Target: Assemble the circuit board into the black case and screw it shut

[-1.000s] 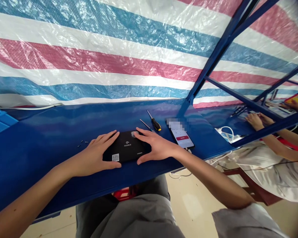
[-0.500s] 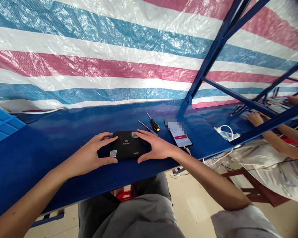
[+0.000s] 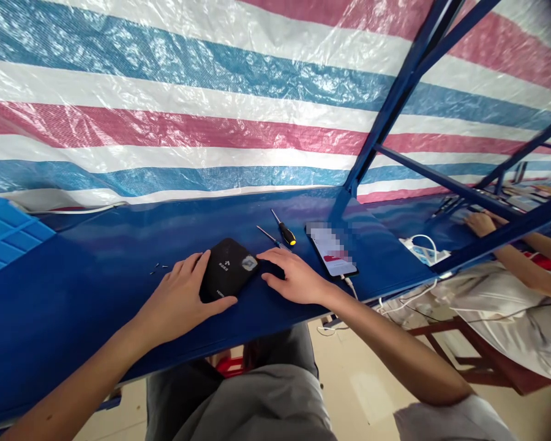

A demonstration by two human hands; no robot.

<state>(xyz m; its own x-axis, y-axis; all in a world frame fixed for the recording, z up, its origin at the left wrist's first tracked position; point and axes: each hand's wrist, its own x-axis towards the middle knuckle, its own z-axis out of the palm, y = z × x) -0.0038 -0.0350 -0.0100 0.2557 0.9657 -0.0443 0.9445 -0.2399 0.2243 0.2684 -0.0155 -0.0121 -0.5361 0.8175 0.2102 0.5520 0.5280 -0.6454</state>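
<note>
A black set-top box (image 3: 227, 269) with a white logo and a greyish patch near its right corner lies turned at an angle on the blue table. My left hand (image 3: 188, 288) grips its left side, fingers along the far edge and thumb along the near one. Close to the box's right corner is my right hand (image 3: 294, 275), thumb and fingers apart; whether a fingertip touches the box I cannot tell. Beyond the right hand lie a black-and-yellow screwdriver (image 3: 286, 233) and a thinner screwdriver (image 3: 270, 236). Small screws (image 3: 156, 268) rest left of the box.
A phone (image 3: 333, 251) with a white cable lies to the right. Further right are a white power strip (image 3: 425, 250) and blue frame bars (image 3: 386, 110). A blue plastic bin (image 3: 16, 233) stands at the left. Another person's hand (image 3: 481, 223) is at the far right.
The box has turned so that its patched corner points right. My right hand has eased off its right side to near that corner; my left hand has stayed on the box.
</note>
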